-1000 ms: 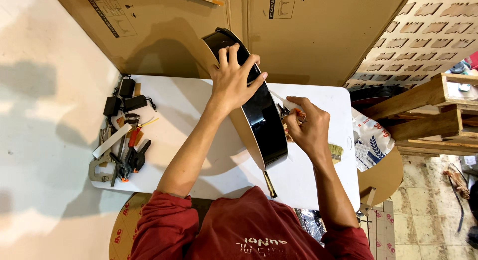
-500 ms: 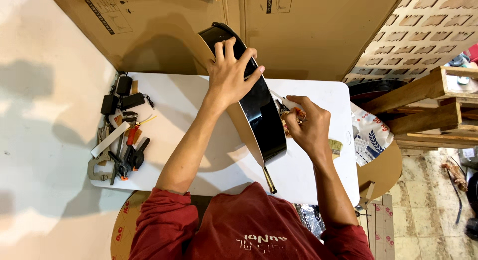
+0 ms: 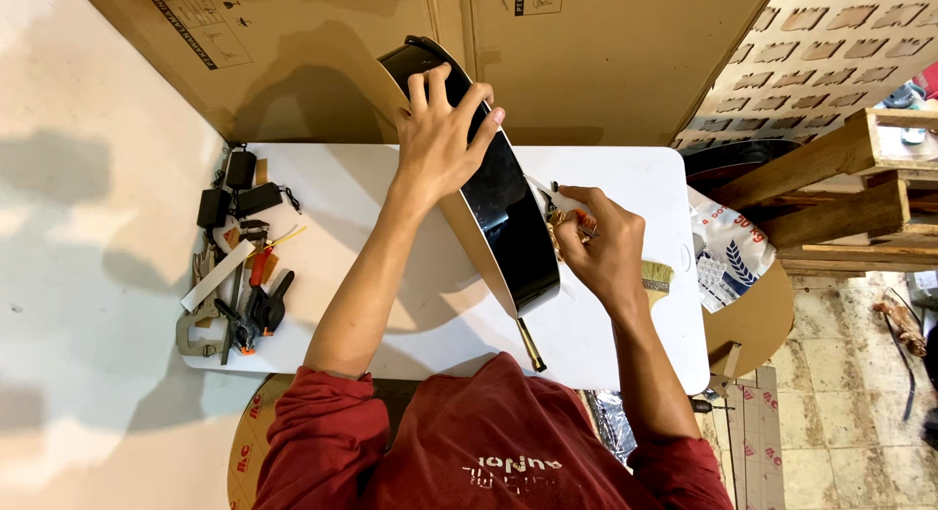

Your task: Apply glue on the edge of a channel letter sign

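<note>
Your left hand [image 3: 442, 129] lies flat on top of the black guitar body [image 3: 498, 202], fingers spread and curled a little over its upper edge, holding it steady. The guitar body stands on its side on the white table [image 3: 391, 192], tilted, and it runs from under that hand down toward your chest. Your right hand [image 3: 604, 248] is just beside the shiny black side — its fingers are pinched shut around a thin white tool [image 3: 547, 191], and the tip of the tool touches the guitar body. Just past your right wrist, a paintbrush [image 3: 657, 275] lies on the table. Well off to the outer side of your left arm sits a pile of tools [image 3: 239, 290] — clamps and black chargers. Big brown cardboard [image 3: 322, 51] stands beyond your left hand.
</note>
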